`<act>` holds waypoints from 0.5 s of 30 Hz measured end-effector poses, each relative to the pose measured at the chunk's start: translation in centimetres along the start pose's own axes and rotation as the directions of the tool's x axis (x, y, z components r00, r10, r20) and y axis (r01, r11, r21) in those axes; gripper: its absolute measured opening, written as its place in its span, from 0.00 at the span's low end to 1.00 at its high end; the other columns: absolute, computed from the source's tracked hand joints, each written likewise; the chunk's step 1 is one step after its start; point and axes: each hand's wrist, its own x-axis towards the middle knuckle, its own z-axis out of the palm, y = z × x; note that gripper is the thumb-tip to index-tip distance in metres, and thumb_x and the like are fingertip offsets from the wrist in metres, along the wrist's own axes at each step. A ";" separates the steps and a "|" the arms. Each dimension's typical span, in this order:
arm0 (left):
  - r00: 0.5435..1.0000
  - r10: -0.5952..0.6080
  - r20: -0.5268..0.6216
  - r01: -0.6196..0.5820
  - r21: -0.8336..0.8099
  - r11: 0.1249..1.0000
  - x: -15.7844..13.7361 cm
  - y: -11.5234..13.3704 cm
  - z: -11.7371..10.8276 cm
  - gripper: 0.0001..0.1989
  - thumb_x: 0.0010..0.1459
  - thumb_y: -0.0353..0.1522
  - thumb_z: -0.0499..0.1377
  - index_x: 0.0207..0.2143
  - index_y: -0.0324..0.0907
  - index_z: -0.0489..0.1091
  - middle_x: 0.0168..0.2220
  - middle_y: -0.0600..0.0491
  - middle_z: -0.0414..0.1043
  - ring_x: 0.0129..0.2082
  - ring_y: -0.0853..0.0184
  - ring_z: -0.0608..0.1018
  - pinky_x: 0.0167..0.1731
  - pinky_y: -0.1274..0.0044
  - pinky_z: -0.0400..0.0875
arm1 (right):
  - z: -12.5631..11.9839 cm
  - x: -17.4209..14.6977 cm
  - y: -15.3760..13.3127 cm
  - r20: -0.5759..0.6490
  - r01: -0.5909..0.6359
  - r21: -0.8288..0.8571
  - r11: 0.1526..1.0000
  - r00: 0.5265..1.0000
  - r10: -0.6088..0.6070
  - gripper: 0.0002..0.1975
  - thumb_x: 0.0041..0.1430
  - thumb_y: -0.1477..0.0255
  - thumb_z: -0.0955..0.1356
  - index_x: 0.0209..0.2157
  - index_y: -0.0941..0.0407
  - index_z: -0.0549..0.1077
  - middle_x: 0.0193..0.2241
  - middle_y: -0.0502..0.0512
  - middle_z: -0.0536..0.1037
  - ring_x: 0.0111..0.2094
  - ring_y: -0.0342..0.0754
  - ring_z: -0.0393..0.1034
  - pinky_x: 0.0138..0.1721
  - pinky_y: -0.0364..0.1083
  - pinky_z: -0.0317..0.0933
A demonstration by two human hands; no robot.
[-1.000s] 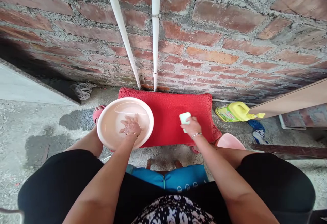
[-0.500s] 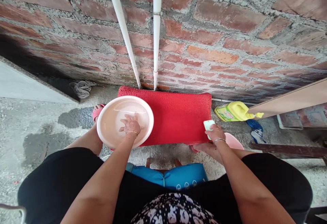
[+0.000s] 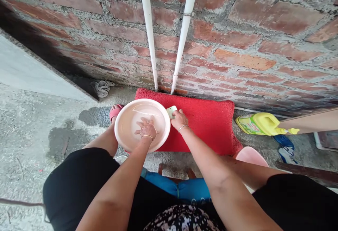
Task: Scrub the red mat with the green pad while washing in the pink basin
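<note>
Left hand [image 3: 148, 130] lies splayed inside a water-filled pale basin [image 3: 123, 125] on red cloth [image 3: 206, 127]; right hand [image 3: 180, 119] grasps a pale block [image 3: 171, 111] beside it. Brick wall [image 3: 244, 59], two white pipes [image 3: 149, 23] and concrete floor [image 3: 29, 118] surround.

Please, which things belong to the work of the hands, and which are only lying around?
In use:
basin, left hand inside
pale block, held in right hand
red cloth, under basin

Apparently just lying about:
yellow jug
grey rag
pink tub

I can read nothing: the label [image 3: 248, 124] on the jug [image 3: 267, 122] and the marks [image 3: 194, 201] on the blue cloth [image 3: 164, 184] are too small.
</note>
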 end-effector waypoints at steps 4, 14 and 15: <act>1.000 0.004 -0.003 -0.004 -0.003 1.000 0.3 -0.1 0.3 0.47 0.59 0.43 0.62 0.74 0.57 0.40 0.75 0.35 0.33 0.70 0.30 0.46 0.48 0.39 0.67 | -0.4 0.7 2.3 0.023 -0.016 -0.036 0.999 1.000 0.017 0.15 0.52 0.63 0.73 0.42 0.50 0.75 0.45 0.53 0.70 0.40 0.48 0.69 0.39 0.45 0.61; 1.000 0.000 -0.019 0.000 0.003 1.000 0.0 0.0 0.3 0.46 0.60 0.44 0.61 0.74 0.57 0.41 0.75 0.35 0.34 0.70 0.30 0.46 0.49 0.39 0.66 | -10.2 -4.2 23.8 -0.202 -0.610 -0.077 0.789 0.784 0.587 0.17 0.54 0.61 0.73 0.43 0.55 0.76 0.47 0.63 0.72 0.41 0.54 0.74 0.40 0.49 0.64; 1.000 -0.004 -0.013 0.004 0.002 1.000 -0.1 0.0 0.2 0.45 0.60 0.44 0.61 0.74 0.57 0.41 0.75 0.36 0.34 0.70 0.30 0.46 0.49 0.39 0.66 | -10.5 -4.3 23.9 -0.214 -0.619 -0.063 0.782 0.774 0.596 0.18 0.54 0.61 0.73 0.43 0.55 0.75 0.47 0.64 0.72 0.41 0.56 0.75 0.40 0.50 0.65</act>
